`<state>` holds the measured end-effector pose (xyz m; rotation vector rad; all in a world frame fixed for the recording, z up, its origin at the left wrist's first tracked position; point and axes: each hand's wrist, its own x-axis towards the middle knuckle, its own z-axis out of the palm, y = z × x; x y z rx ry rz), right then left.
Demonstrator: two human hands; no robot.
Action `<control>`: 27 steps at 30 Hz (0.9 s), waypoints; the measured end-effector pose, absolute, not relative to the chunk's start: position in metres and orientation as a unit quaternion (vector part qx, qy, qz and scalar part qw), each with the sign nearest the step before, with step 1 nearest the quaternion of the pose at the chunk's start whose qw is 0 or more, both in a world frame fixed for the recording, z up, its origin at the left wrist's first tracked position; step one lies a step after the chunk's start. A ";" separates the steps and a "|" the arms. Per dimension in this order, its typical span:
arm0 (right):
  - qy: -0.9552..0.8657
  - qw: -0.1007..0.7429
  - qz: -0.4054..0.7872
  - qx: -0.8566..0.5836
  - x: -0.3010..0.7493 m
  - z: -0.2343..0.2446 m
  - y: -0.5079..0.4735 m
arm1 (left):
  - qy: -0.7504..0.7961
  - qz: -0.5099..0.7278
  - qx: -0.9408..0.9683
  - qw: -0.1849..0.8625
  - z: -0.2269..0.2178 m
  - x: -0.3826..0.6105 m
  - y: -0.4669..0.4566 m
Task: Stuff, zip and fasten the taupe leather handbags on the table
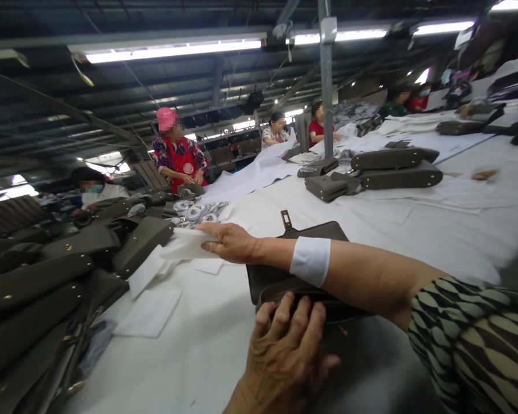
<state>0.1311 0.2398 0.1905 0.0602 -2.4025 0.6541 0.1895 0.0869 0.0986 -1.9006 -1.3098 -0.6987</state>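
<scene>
A dark olive handbag [302, 229] lies in front of me with its flap laid back and a metal-ended tab [286, 219] sticking up. My left hand [280, 351] rests on the near side of the bag, fingers spread and slightly bent at the rim of its opening. Across the bag reaches my right arm, with a white band round the forearm. Pinched in my right hand [231, 242] is a thin white sheet [185, 244], at the edge of a loose pile. Another white sheet [149, 312] lies flat nearer to me. My right forearm hides part of the bag.
Dark bags with metal studs [38, 282] are heaped along the left. More finished-looking bags [397, 167] are stacked at the back right. Grey-white wrapped rings [198, 213] lie beyond my right hand. A metal post [327, 86] rises behind the white table [207, 356]. Several co-workers are farther back.
</scene>
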 end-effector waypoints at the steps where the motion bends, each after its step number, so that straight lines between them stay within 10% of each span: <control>1: -0.915 0.318 0.249 0.018 0.130 0.193 0.240 | -0.532 -0.259 -0.723 0.357 0.092 0.195 0.090; 10: -0.901 0.348 0.250 0.071 0.238 0.261 0.246 | -0.630 -0.293 -0.677 0.242 0.105 0.177 0.088; 27: -0.977 0.046 -0.189 0.084 0.359 0.205 0.213 | -0.567 -0.323 -0.703 0.284 0.098 0.168 0.098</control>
